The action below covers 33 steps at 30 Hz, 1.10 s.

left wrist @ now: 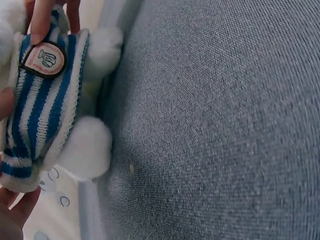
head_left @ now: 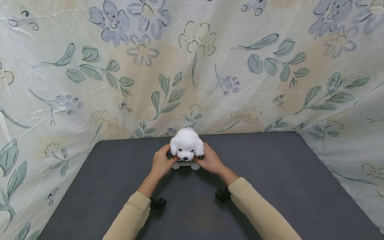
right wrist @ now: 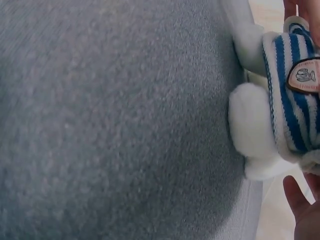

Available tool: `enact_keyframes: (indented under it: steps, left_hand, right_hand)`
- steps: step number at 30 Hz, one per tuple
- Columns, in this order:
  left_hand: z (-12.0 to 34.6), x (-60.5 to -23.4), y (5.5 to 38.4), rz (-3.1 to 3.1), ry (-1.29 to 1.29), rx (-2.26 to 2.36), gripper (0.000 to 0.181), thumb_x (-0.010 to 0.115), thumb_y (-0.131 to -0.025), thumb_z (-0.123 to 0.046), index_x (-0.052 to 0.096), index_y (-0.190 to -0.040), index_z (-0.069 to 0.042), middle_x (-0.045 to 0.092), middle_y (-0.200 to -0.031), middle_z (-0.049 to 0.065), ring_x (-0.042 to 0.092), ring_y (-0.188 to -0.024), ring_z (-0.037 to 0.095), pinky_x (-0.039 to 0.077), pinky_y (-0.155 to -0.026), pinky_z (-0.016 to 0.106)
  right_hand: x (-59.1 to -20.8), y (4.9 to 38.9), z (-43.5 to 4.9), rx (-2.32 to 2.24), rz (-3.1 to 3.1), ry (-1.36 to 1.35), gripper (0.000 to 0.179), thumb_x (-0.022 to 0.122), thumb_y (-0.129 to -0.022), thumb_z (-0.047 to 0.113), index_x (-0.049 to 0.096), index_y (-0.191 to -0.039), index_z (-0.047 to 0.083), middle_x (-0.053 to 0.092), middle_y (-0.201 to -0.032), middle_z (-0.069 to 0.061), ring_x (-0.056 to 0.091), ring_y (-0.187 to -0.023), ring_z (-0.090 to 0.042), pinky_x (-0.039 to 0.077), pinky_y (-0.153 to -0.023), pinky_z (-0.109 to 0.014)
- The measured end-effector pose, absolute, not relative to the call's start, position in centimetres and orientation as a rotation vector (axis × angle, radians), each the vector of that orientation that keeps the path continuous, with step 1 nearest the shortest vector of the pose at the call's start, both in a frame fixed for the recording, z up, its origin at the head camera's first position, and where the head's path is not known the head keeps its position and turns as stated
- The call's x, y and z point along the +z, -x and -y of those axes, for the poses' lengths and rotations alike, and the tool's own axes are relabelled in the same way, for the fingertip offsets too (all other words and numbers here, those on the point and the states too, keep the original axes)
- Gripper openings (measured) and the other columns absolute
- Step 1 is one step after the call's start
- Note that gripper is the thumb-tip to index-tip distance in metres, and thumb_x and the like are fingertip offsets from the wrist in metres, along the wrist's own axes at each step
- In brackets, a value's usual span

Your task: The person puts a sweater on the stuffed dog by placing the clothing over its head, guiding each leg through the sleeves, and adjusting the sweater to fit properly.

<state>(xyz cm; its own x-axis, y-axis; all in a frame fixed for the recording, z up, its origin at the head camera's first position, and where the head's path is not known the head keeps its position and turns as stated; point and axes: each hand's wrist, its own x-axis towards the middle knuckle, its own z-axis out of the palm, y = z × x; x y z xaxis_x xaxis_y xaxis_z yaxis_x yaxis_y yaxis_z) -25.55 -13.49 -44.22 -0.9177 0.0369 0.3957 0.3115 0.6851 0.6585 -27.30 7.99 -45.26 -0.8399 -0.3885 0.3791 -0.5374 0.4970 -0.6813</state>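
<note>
Plush dog (head_left: 186,143), one, white, facing the wearer; located toward the far side of the table, between two hands.

Nearest: two beige sleeves (head_left: 129,216), coming in from left and right. Two black devices (head_left: 158,204), one at the inner side of each wrist.

Next: left hand (head_left: 163,161), fingers gripping one flank of the dog; right hand (head_left: 211,160), gripping the opposite flank.

On the dog: knitted sweater (left wrist: 42,115), blue and white stripes, pale trim; dark-rimmed patch (left wrist: 45,59) on its front, with a small printed design. White paws (left wrist: 87,150) just beside or on the tabletop; contact cannot be told.

Beneath and around: table (head_left: 255,160), dark grey, fabric-like surface, rounded far corners.

Farthest: hanging cloth (head_left: 222,56), pale ground, lilac flowers, green leaves.
</note>
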Motion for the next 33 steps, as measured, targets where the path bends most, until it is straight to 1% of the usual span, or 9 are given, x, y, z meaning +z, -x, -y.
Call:
enact_keyframes:
  steps: [2,6,9,12,16,23,26,30,33]
  left_hand:
    - [13.4,-44.2,25.6,2.535,0.256,-1.086,0.045,0.075,-0.075,-0.018,0.061,-0.118,-0.011,0.064,-0.113,0.01,0.06,-0.103,0.028,0.048,-0.083,0.046]
    - [13.2,-44.2,25.6,2.534,0.202,-1.089,0.061,0.076,-0.074,-0.02,0.052,-0.129,-0.012,0.063,-0.115,0.01,0.059,-0.105,0.03,0.046,-0.084,0.048]
    - [13.1,-44.1,25.7,2.535,0.157,-1.115,0.064,0.077,-0.073,-0.02,0.051,-0.13,-0.012,0.063,-0.116,0.011,0.058,-0.107,0.031,0.046,-0.086,0.048]
    - [13.0,-44.1,25.8,2.514,0.144,-1.141,0.055,0.078,-0.072,-0.018,0.058,-0.123,-0.01,0.064,-0.113,0.011,0.058,-0.107,0.029,0.046,-0.087,0.046]
    - [13.0,-43.9,25.9,2.458,0.169,-1.183,0.045,0.078,-0.07,-0.013,0.064,-0.113,-0.009,0.066,-0.107,0.008,0.061,-0.102,0.026,0.048,-0.084,0.042]
    - [12.8,-43.4,25.7,2.406,0.195,-1.232,0.028,0.077,-0.071,-0.01,0.07,-0.098,-0.011,0.069,-0.098,0.004,0.063,-0.094,0.021,0.05,-0.076,0.039]
    - [12.6,-43.1,25.4,2.404,0.212,-1.244,0.026,0.076,-0.072,-0.011,0.07,-0.098,-0.01,0.069,-0.097,0.004,0.064,-0.094,0.021,0.051,-0.077,0.039]
    - [12.4,-42.5,24.9,2.411,0.242,-1.263,0.028,0.075,-0.074,-0.013,0.07,-0.101,-0.009,0.069,-0.1,0.006,0.063,-0.098,0.022,0.051,-0.079,0.04]
    - [12.3,-42.0,24.6,2.434,0.247,-1.274,0.029,0.075,-0.076,-0.016,0.069,-0.104,-0.009,0.069,-0.1,0.007,0.064,-0.093,0.021,0.051,-0.075,0.038]
  right_hand:
    - [-45.2,27.1,-7.8,1.255,2.589,-0.728,0.061,0.069,-0.082,0.016,0.04,-0.135,0.009,0.046,-0.131,-0.011,0.046,-0.118,-0.024,0.04,-0.095,-0.043]
    - [-45.1,27.1,-7.4,1.227,2.615,-0.609,0.058,0.069,-0.082,0.019,0.043,-0.133,0.009,0.049,-0.126,-0.012,0.05,-0.113,-0.024,0.042,-0.092,-0.044]
    - [-45.1,27.0,-7.1,1.209,2.612,-0.548,0.057,0.069,-0.081,0.019,0.045,-0.131,0.008,0.051,-0.124,-0.012,0.052,-0.112,-0.026,0.043,-0.091,-0.045]
    - [-45.1,27.0,-6.9,1.199,2.613,-0.506,0.055,0.069,-0.082,0.02,0.046,-0.13,0.007,0.052,-0.123,-0.012,0.052,-0.112,-0.026,0.043,-0.091,-0.045]
    - [-45.1,27.0,-6.9,1.19,2.609,-0.486,0.051,0.068,-0.082,0.02,0.049,-0.128,0.007,0.054,-0.12,-0.011,0.054,-0.109,-0.026,0.044,-0.089,-0.044]
    - [-44.6,26.6,-7.4,1.208,2.577,-0.512,0.043,0.067,-0.083,0.018,0.053,-0.122,0.008,0.057,-0.113,-0.009,0.057,-0.102,-0.024,0.046,-0.084,-0.043]
    - [-44.2,26.3,-7.7,1.213,2.566,-0.527,0.043,0.067,-0.083,0.019,0.053,-0.121,0.008,0.058,-0.11,-0.009,0.057,-0.098,-0.023,0.046,-0.08,-0.042]
    - [-43.6,25.9,-8.3,1.209,2.549,-0.574,0.045,0.068,-0.083,0.021,0.053,-0.123,0.01,0.056,-0.113,-0.008,0.057,-0.098,-0.022,0.047,-0.08,-0.041]
    - [-43.1,25.7,-8.8,1.196,2.554,-0.602,0.046,0.068,-0.083,0.023,0.053,-0.123,0.01,0.057,-0.112,-0.008,0.057,-0.098,-0.021,0.047,-0.079,-0.041]
